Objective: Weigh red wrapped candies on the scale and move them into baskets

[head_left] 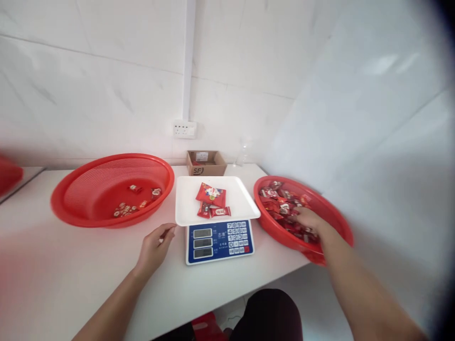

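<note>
Our hands are well apart. The left hand (pixel 155 245) curls loosely by the near left corner of the white tray (pixel 239 192), its thumb and forefinger slightly parted. Our right hand (pixel 308 220) reaches down among the wrapped sweets (pixel 284 208) in the right basket (pixel 337 222); we cannot tell whether its fingers have closed on one. On the tray we see a larger red packet (pixel 211 193), with two small wrapped pieces (pixel 220 211) at its near edge. The scale's blue panel (pixel 221 241) faces us on the desk (pixel 161 289). To the left, another red basket (pixel 92 182) contains a few sweets, and a cardboard box (pixel 209 169) sits behind the tray.
</note>
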{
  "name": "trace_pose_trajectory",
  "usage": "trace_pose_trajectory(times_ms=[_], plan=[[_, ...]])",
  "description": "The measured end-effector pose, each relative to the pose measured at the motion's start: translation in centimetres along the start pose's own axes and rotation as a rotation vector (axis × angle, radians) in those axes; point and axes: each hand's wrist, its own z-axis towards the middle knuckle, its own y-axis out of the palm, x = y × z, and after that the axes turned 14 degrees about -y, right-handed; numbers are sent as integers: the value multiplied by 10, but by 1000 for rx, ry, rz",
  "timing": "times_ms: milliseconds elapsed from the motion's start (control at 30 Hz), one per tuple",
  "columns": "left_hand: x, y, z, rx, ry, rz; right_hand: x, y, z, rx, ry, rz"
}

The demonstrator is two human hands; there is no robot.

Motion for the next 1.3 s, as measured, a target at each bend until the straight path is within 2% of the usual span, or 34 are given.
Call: trace_pose_trajectory(times_ms=[133, 333, 533, 667, 767, 867, 1000, 1067, 1167, 1233, 1300], plan=[[-5, 1, 3, -7, 10, 17, 2, -17, -3, -31, 80, 36], [-4, 3, 2, -1, 21, 16, 4, -27, -9, -55, 117, 63], [-2, 2, 2, -11, 31, 17, 0, -31, -13, -49, 90, -94], [-3, 3, 2, -19, 26, 3, -12, -38, -15, 16, 119, -245], [-3, 5, 1, -18, 31, -18, -38, -39, -15, 157, 65, -269], [-4, 6, 0, -27, 39, -35, -84, -27, -19, 207, -33, -23], [-5, 6, -1, -52, 20, -45, -153, 15, -23, 17, -218, 276], [-6, 5, -1, -44, 5, -44, -178, 39, -19, -73, -286, 378], [-8, 4, 1, -24, -8, -53, -198, 64, -9, -120, -306, 490], [-10, 3, 2, -16, -8, -65, -201, 69, -8, -63, -300, 463], [-10, 2, 3, -10, -6, -72, -197, 68, -16, 54, -291, 421]])
